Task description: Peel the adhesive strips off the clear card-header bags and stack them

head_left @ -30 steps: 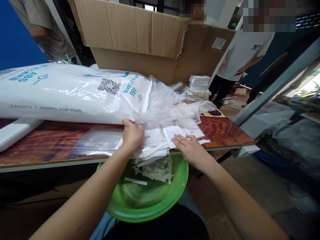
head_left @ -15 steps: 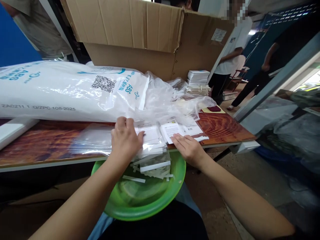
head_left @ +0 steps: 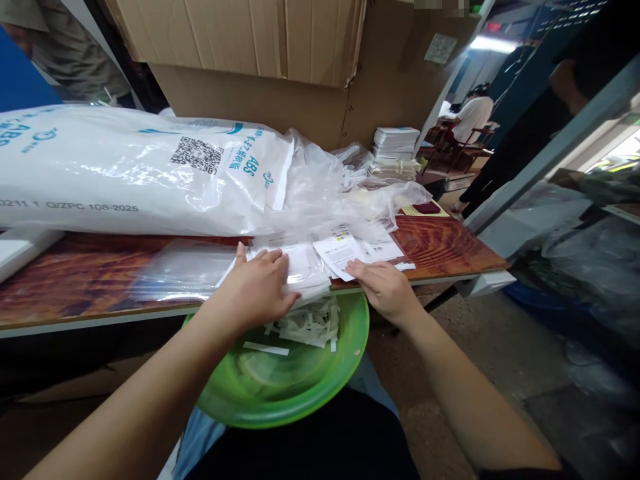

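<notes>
My left hand [head_left: 265, 283] lies flat with fingers spread on a stack of papers in clear plastic bags [head_left: 307, 263] at the table's front edge. My right hand [head_left: 387, 287] pinches the near corner of a white printed leaflet [head_left: 337, 252] that tilts up slightly. Under it and to the right lie more printed papers [head_left: 383, 248]. Left of my left hand, flat clear plastic bags [head_left: 175, 270] rest on the table. Below the edge, a green basin [head_left: 280, 393] sits on my lap with peeled white strips [head_left: 313, 327] in it.
A large white sack [head_left: 125, 177] lies across the brown table [head_left: 450, 247], its loose plastic end near my hands. Behind stand a cardboard box [head_left: 250, 93] and a paper stack [head_left: 395, 150]. A metal post [head_left: 545, 167] rises at right; other people are in the background.
My left hand has flattened over the bagged stack, fingers reaching right. The bag flap with a white strip no longer hangs over the basin. My right hand now pinches the leaflet's corner.
</notes>
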The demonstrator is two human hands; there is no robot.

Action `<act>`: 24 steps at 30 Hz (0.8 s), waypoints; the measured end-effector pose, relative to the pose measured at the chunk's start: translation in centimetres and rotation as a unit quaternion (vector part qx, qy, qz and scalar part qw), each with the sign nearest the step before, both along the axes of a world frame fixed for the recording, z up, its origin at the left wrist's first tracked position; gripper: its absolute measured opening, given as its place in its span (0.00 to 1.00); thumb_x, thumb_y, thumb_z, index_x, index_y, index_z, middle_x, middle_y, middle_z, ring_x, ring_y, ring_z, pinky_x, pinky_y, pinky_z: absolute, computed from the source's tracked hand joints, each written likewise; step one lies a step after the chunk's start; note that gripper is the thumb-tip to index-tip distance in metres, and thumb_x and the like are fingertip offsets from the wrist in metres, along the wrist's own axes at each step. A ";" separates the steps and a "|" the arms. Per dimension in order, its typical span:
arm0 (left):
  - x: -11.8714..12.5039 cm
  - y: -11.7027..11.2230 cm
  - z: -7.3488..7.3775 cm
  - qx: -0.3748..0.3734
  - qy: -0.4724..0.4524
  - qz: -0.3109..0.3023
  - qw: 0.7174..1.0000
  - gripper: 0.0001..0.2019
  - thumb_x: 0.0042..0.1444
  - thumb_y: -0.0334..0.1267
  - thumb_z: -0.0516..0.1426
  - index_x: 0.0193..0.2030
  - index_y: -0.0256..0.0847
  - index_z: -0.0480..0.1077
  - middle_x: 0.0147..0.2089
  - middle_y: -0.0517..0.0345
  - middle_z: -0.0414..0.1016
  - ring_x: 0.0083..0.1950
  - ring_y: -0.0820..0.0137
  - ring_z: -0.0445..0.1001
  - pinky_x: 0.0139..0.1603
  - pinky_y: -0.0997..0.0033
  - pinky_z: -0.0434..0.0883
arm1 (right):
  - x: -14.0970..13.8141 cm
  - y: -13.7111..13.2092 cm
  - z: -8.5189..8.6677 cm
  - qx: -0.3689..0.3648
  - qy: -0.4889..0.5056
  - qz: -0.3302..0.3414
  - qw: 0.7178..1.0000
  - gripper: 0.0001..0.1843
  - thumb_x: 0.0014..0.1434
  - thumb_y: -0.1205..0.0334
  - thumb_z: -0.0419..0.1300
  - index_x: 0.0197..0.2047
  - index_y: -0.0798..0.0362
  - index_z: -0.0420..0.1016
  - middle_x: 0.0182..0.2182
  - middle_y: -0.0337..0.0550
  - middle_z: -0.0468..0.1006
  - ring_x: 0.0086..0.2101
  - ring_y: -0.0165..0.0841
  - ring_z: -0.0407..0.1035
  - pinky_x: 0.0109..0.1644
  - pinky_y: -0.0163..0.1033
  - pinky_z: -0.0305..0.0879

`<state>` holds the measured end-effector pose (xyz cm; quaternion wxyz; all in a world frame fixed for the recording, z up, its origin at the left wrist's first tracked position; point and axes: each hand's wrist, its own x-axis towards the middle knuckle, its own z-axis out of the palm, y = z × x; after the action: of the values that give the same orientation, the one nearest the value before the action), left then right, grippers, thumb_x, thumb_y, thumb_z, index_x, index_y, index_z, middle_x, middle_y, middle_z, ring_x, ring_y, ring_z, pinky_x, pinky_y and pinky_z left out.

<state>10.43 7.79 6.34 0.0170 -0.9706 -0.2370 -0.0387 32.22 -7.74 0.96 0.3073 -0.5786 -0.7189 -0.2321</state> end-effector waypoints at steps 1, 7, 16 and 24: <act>0.2 0.0 0.0 -0.001 0.003 0.014 1.000 0.24 0.53 0.52 0.54 0.51 0.37 0.68 0.58 0.39 0.68 0.59 0.49 0.66 0.65 0.35 0.43 | -0.2 -0.3 0.2 0.016 0.024 -0.007 1.000 0.16 0.61 0.76 0.53 0.49 0.56 0.74 0.45 0.47 0.80 0.48 0.34 0.74 0.48 0.39 0.70; 1.2 -0.2 0.4 -0.008 0.004 0.040 0.999 0.17 0.54 0.46 0.52 0.41 0.36 0.73 0.49 0.39 0.75 0.50 0.50 0.73 0.66 0.35 0.43 | -3.3 -2.9 1.0 0.147 0.236 -0.083 0.957 0.18 0.60 0.73 0.55 0.50 0.48 0.75 0.46 0.46 0.79 0.48 0.40 0.73 0.52 0.50 0.69; 0.9 -0.3 -1.1 0.005 -0.054 0.055 0.997 0.22 0.57 0.41 0.50 0.58 0.38 0.66 0.55 0.41 0.72 0.55 0.51 0.71 0.65 0.31 0.32 | -5.0 -5.6 1.0 0.090 0.258 -0.032 0.962 0.22 0.56 0.75 0.60 0.47 0.39 0.78 0.40 0.43 0.77 0.39 0.36 0.71 0.42 0.46 0.68; 0.5 -0.2 -2.1 0.039 -0.075 0.054 0.995 0.22 0.63 0.44 0.44 0.62 0.46 0.64 0.61 0.46 0.68 0.60 0.54 0.67 0.62 0.33 0.19 | -5.1 -5.8 1.0 0.077 0.273 0.016 0.959 0.25 0.56 0.79 0.58 0.49 0.41 0.77 0.42 0.44 0.77 0.42 0.36 0.72 0.43 0.43 0.71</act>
<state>10.97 7.55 4.19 0.0391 -0.9493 -0.2880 -0.1199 27.09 -13.51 1.94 0.5395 -0.5832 -0.5963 -0.1150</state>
